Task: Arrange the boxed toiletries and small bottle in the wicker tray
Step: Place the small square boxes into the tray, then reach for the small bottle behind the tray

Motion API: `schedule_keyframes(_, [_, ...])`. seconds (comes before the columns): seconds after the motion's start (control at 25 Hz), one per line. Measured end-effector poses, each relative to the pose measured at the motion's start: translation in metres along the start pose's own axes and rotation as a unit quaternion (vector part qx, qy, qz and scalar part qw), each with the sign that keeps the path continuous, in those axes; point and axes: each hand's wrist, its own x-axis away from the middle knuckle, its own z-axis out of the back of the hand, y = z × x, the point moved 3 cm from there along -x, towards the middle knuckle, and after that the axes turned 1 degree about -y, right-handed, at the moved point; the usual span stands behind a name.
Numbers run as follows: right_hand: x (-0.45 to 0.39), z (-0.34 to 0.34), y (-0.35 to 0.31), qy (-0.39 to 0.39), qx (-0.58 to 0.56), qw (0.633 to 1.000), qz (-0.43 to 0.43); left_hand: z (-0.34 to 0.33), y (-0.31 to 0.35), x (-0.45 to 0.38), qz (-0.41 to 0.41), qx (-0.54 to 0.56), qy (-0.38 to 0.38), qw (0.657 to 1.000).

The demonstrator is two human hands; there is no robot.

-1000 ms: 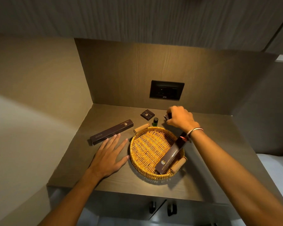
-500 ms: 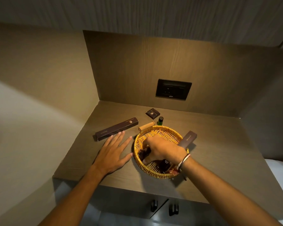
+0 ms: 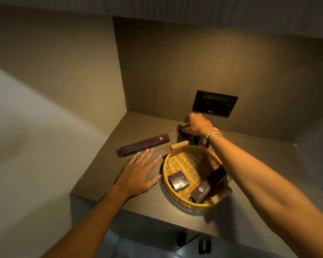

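A round wicker tray (image 3: 177, 194) with two wooden handles sits on the dark shelf. Inside it lie a small dark square box (image 3: 178, 182) and a long dark box (image 3: 206, 187) leaning on the right rim. My right hand (image 3: 199, 124) reaches behind the tray, its fingers closed on a small dark square box (image 3: 184, 127) at the back wall. The small green bottle (image 3: 195, 140) stands under my wrist, mostly hidden. My left hand (image 3: 139, 175) lies flat and spread on the shelf left of the tray. Another long dark box (image 3: 145, 145) lies just beyond its fingertips.
A black socket plate (image 3: 214, 103) is set in the back wall above my right hand. Walls close the shelf (image 3: 104, 183) at the left and back. Its front edge runs just below the tray, with cabinet handles (image 3: 182, 239) underneath.
My right hand left the small box in the tray, rose out and reached to the back wall, where it now grips the other small box. My left hand stayed flat.
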Motion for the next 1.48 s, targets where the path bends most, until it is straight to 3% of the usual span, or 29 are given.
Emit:
schedule_keyframes(0.2, [-0.022, -0.028, -0.001, -0.037, 0.021, 0.999, -0.018, -0.004, -0.003, 0.001, 0.006, -0.003, 0.011, 1.0])
schedule_keyframes(0.52, [0.025, 0.026, -0.01, 0.094, -0.002, 0.994, 0.048, -0.003, -0.004, 0.0, 0.012, 0.003, 0.004, 1.0])
schedule_keyframes(0.68, [0.085, 0.036, -0.002, 0.033, 0.017, 0.998, 0.048, -0.002, -0.001, 0.0, 0.009, -0.003, -0.005, 1.0])
schedule_keyframes(0.88, [0.125, -0.022, -0.007, -0.105, 0.061, 0.992, 0.044, -0.001, 0.0, -0.002, 0.015, -0.011, -0.017, 1.0])
schedule_keyframes(1.04, [0.119, -0.044, -0.003, -0.133, 0.035, 0.989, 0.051, -0.001, 0.0, 0.0, 0.015, -0.013, -0.022, 1.0])
schedule_keyframes(1.12, [0.113, -0.037, 0.003, -0.116, 0.017, 0.992, 0.054, -0.001, 0.001, 0.0, 0.015, -0.01, -0.025, 1.0])
schedule_keyframes(1.28, [0.089, -0.004, 0.025, 0.069, 0.035, 0.995, 0.055, -0.001, 0.001, -0.001, 0.019, -0.008, -0.028, 0.999])
schedule_keyframes(1.32, [0.081, 0.001, 0.031, 0.086, 0.05, 0.994, 0.052, -0.001, 0.001, -0.001, 0.02, -0.008, -0.028, 0.999])
schedule_keyframes(1.48, [0.05, -0.006, 0.042, -0.003, 0.074, 0.997, 0.039, 0.0, 0.001, -0.001, 0.023, -0.007, -0.022, 0.999])
